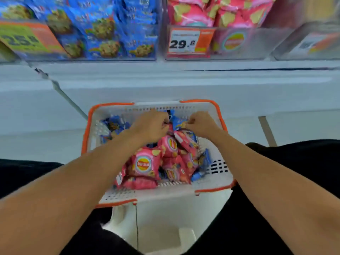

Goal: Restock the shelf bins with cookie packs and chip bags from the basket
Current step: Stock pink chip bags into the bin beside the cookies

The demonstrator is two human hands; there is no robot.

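Both hands reach into the basket [211,183]. The left hand [151,126] has curled fingers, its hold unclear; the right hand [200,124] pinches one blue cookie pack [179,122]. Roughly six pink chip bags [145,164] lie heaped below. Two bins [253,43] above are stocked.

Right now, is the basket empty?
No, the basket holds many pink chip bags and blue cookie packs, and both hands reach into it.
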